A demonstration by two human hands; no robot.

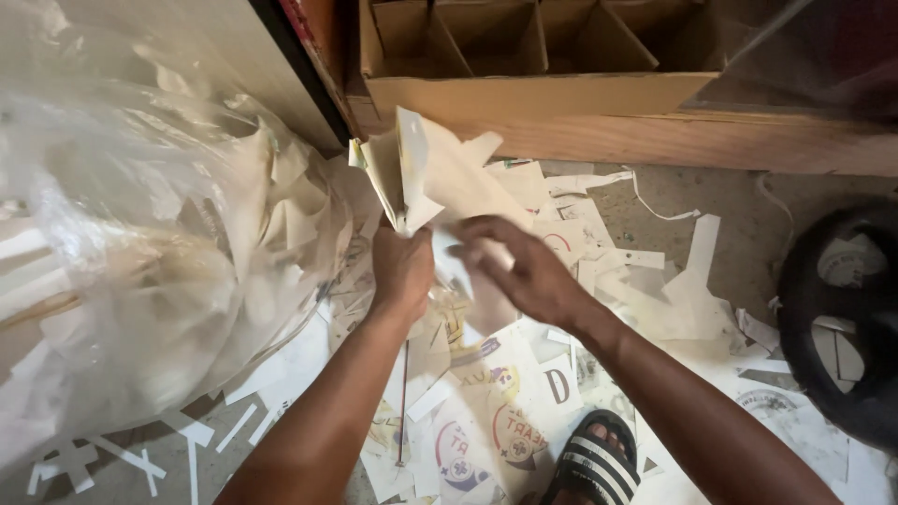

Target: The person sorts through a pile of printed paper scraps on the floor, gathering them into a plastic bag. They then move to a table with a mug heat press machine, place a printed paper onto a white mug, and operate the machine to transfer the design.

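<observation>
Left hand [402, 271] closed in a grip on paper scraps [421, 178]; right hand [524, 271] pinches their lower edge. Clear bag [140, 243] just left. Best: bunch scraps tight, keep loose ends tucked.

Cream, unprinted paper scraps [426, 173] fan above the left hand [402, 271]. Below the hands, white sheets [505, 421] bear red-and-blue round emblems — beside them, a black sandal [591, 465] with white stripes. Left: clear plastic bag [140, 243], pale offcuts inside.
</observation>
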